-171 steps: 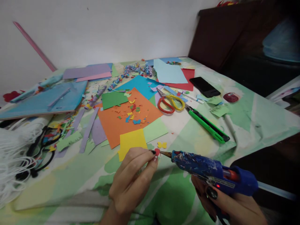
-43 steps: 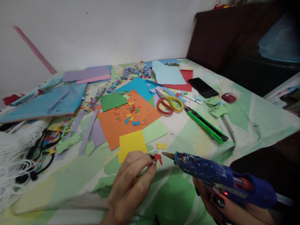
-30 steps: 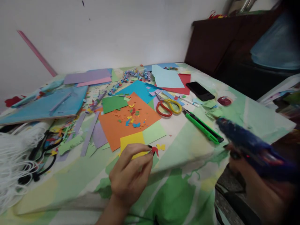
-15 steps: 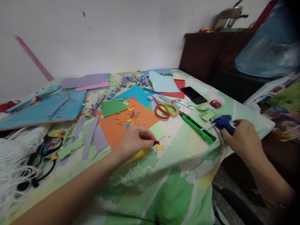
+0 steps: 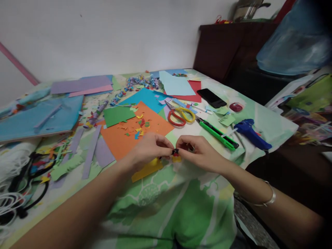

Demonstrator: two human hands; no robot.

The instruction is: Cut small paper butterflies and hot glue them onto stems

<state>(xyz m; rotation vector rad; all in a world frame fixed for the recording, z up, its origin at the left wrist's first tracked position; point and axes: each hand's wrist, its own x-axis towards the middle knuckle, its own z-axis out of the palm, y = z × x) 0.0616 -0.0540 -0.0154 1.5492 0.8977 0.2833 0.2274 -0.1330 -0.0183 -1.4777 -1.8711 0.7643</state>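
Observation:
My left hand (image 5: pixel 147 148) is closed in a pinch at a small red paper piece (image 5: pixel 174 152), mostly hidden by fingertips. My right hand (image 5: pixel 201 152) meets it there, thumb and finger also pinched on the little piece. Just below the fingertips are small yellow paper pieces (image 5: pixel 176 159). A yellow paper strip (image 5: pixel 147 170) lies under my left hand. On the right, a blue hot glue gun (image 5: pixel 251 135) rests on the table, its nozzle by a green utility knife (image 5: pixel 218 134). Scissors (image 5: pixel 181 116) with red and yellow handles lie beyond my hands.
Orange paper (image 5: pixel 129 135) with scraps lies beyond my left hand, beside green paper (image 5: pixel 119 116). A black phone (image 5: pixel 211 98) and a small red object (image 5: pixel 236 107) are at the right. White cord (image 5: pixel 15 166) is heaped at the left; a blue folder (image 5: pixel 62 114) lies behind it.
My right hand has let go of the glue gun, leaving it on the table, and moved left to my left hand. The view has shifted slightly.

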